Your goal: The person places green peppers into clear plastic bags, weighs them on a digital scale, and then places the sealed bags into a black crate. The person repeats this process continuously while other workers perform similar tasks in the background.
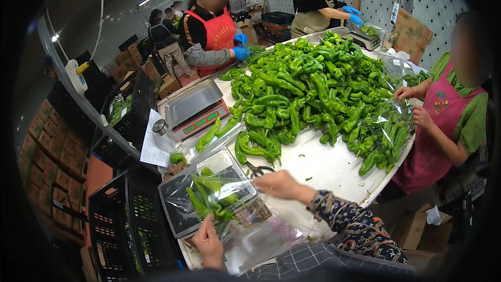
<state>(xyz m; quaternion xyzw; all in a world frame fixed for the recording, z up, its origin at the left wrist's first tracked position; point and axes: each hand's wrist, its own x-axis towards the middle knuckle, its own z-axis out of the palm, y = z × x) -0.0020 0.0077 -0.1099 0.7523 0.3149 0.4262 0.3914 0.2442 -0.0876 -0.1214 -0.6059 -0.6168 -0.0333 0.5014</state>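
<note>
A clear plastic bag [237, 184] with several long green peppers [201, 202] inside lies over the dark tray of a scale [180, 211]. My left hand [210, 243] pinches the bag's near edge between thumb and fingers. At the bag's right edge is my right hand [284, 185], slightly blurred, its fingers closed on the film. Just beyond that hand lie black-handled scissors [255, 169] on the white table. Flat empty plastic bags [261, 240] are stacked at the table's near edge, in front of me.
A big heap of green peppers [308, 83] covers the table [313, 159]. Left of it stand a red scale [201, 117], a glass jar [162, 127] and a paper sheet [152, 146]. Black crates [112, 219] line the left. Co-workers handle peppers across the table and at right.
</note>
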